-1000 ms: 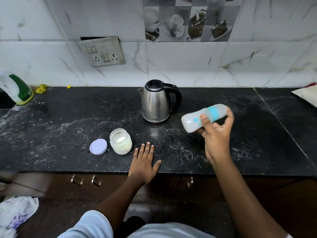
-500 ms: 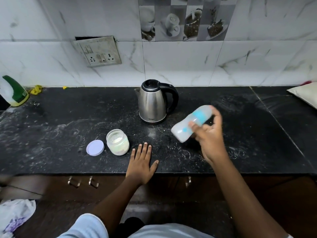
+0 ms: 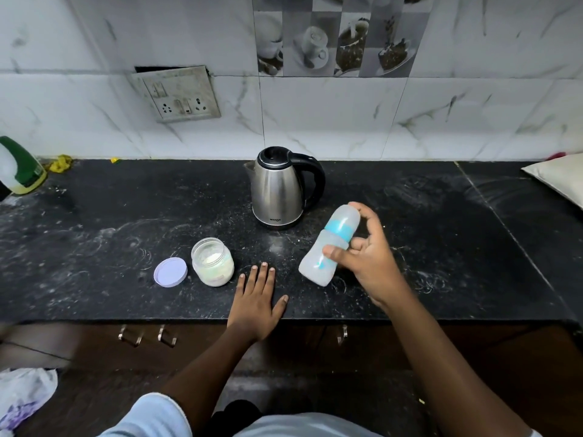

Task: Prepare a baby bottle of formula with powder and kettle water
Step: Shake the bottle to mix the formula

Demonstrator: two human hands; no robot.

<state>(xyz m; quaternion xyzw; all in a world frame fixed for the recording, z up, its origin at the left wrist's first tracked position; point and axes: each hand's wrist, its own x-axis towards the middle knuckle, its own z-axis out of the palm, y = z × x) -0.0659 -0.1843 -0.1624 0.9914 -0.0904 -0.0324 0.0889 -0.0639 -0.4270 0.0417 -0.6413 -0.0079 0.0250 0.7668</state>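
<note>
Gripping the baby bottle [image 3: 328,246] around its waist, my right hand [image 3: 367,263] holds it tilted above the bench [image 3: 94,234], kettle [image 3: 277,193] just beyond. Capped, light, smooth plastic: probably slippery, so the waist suits. My left hand [image 3: 257,299] lies flat, holding nothing.

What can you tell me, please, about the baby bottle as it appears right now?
The baby bottle is translucent whitish plastic with a turquoise collar band and turquoise markings on its body, and a frosted cap sits over the top. It is tilted, base toward the lower left and cap toward the upper right, near the kettle. The right hand has it in its grip. Whether the base touches the counter is unclear.
</note>
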